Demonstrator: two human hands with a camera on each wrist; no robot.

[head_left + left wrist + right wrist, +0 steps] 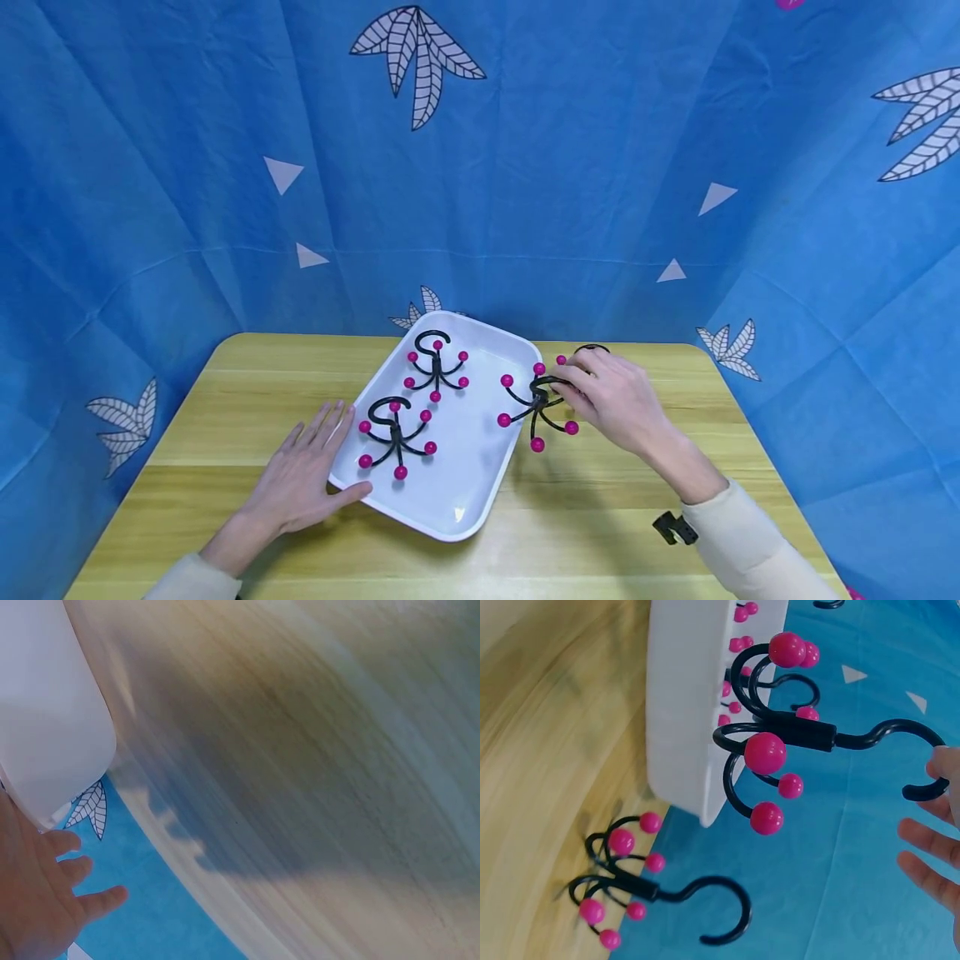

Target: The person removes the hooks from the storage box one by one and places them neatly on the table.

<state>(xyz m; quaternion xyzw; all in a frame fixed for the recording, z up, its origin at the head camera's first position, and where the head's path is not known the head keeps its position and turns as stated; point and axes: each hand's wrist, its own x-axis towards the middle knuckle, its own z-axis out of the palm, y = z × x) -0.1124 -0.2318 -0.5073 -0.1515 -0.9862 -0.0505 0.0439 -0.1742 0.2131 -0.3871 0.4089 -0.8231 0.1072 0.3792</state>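
Note:
My right hand point(611, 396) pinches the hook end of a black multi-arm hook hanger point(802, 732) with pink ball tips. That hanger hangs upright at the right edge of a white tray point(457, 467), overlapping the rim in the head view. Inside the tray stand two similar hangers, one toward the back point(437, 367) and one toward the front point(396, 435). With fingers straight, my left hand point(303, 475) rests at the tray's left side, thumb over its front rim. Another such hanger point(636, 885) stands on the table beyond my right hand, mostly hidden by it in the head view.
The tray sits at an angle on a light wooden table point(247, 400). A blue cloth point(570, 167) with leaf and triangle prints hangs behind the table and along both sides. A black device point(675, 528) is by the right sleeve.

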